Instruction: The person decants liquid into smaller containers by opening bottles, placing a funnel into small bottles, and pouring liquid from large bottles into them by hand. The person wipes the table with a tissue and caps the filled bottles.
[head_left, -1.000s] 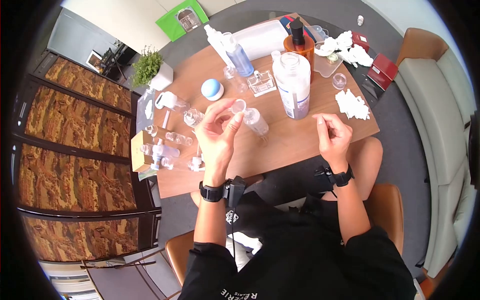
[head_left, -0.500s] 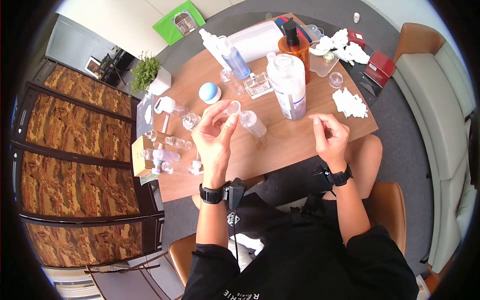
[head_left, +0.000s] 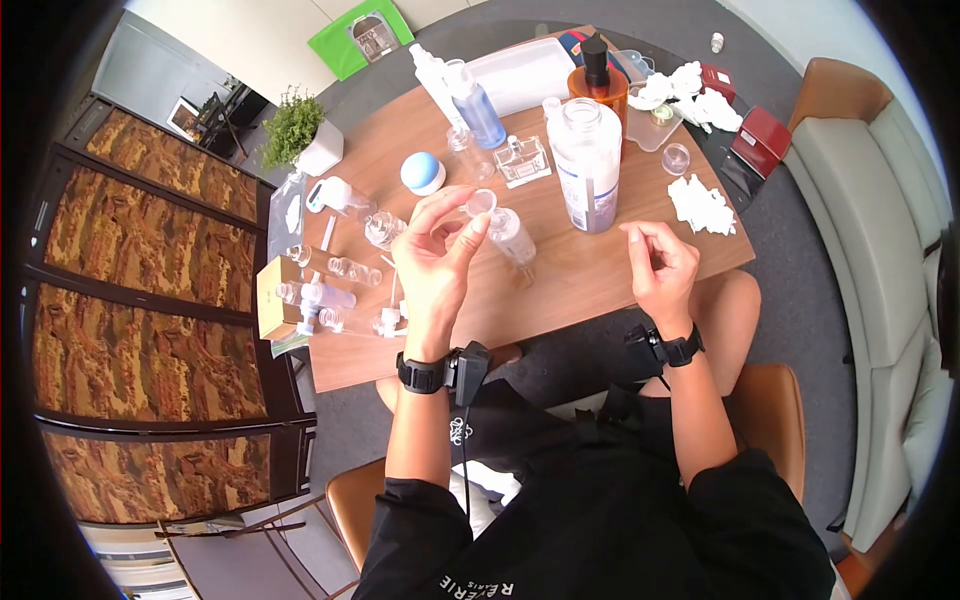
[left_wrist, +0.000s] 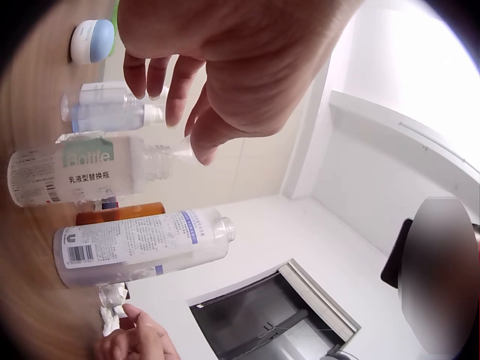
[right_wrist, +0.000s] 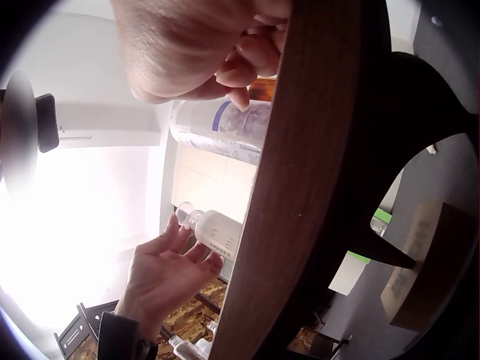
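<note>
In the head view my left hand (head_left: 432, 265) pinches a small clear funnel (head_left: 481, 201) between thumb and fingers. The funnel stands in the neck of a small clear bottle (left_wrist: 90, 169), upright on the table and printed with a green patch. To its right is a large translucent bottle (head_left: 585, 175) with a blue-and-white label, uncapped and partly filled. My right hand (head_left: 662, 268) hovers by the table's front edge with loosely curled fingers and holds nothing, below the large bottle in that view.
Behind stand an amber pump bottle (head_left: 600, 90), a blue bottle (head_left: 478, 105), a perfume bottle (head_left: 523, 161) and a blue-topped jar (head_left: 423, 173). Several small bottles (head_left: 355, 270) lie at the left near a potted plant (head_left: 318, 150). Crumpled tissue (head_left: 702, 205) lies at the right.
The head view shifts slightly. Both hands keep their places, the left on the funnel, and the bottles stay where they were.
</note>
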